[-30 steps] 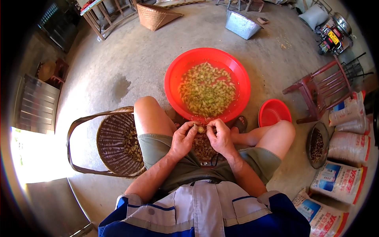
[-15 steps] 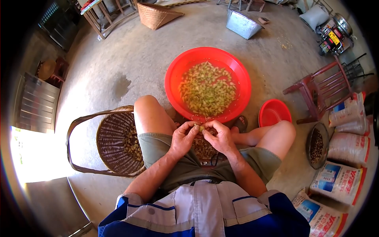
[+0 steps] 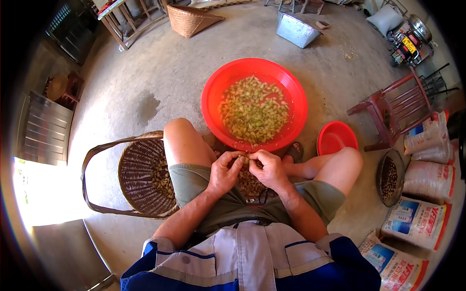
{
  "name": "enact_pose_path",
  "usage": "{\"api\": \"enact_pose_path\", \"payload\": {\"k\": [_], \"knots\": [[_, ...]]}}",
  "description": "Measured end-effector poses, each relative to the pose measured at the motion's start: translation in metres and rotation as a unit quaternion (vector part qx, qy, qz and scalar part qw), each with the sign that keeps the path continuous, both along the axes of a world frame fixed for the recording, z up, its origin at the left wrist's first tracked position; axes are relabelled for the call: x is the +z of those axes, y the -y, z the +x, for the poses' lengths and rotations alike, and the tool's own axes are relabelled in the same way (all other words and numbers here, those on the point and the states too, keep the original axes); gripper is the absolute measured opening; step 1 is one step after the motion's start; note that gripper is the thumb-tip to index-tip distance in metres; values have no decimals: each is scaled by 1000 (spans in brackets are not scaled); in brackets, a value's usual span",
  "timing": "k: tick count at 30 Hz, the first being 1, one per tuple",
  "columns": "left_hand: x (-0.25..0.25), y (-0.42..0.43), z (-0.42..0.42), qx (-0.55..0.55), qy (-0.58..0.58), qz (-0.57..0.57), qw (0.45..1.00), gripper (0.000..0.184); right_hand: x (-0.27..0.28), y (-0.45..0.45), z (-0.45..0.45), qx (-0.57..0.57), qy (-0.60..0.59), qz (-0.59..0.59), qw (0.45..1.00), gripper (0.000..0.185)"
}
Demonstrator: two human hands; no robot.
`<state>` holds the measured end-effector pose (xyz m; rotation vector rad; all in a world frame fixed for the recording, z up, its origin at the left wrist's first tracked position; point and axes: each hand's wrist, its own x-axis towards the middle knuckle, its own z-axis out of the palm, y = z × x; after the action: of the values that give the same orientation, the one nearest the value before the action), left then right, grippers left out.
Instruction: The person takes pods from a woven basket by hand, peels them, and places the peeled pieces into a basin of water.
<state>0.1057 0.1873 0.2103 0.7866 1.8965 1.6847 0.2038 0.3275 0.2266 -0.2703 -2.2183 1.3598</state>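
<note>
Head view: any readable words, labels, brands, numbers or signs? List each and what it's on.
None I can quote with confidence.
Yellow plate at upper right: dark characters, too small and blurred to read.
Sack at lower right: red lettering beside a blue panel, too blurred to read.
Sack below it: similar red print, also unreadable.
Large red basin, wicker basket: no lettering visible.
</note>
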Motion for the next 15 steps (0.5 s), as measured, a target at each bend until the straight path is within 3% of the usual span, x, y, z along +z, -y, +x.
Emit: {"api": "enact_pose_path", "payload": {"k": [8, 12, 15], "knots": [[6, -1, 2, -13, 60, 6, 998, 20, -6, 0, 1, -22, 23, -54, 998, 10], [8, -1, -1, -51, 108, 27, 992, 23, -18, 0, 2, -34, 38, -148, 988, 6], [10, 0, -3, -83, 275, 98, 953, 26, -21, -4, 3, -37, 55, -203, 977, 5]]}}
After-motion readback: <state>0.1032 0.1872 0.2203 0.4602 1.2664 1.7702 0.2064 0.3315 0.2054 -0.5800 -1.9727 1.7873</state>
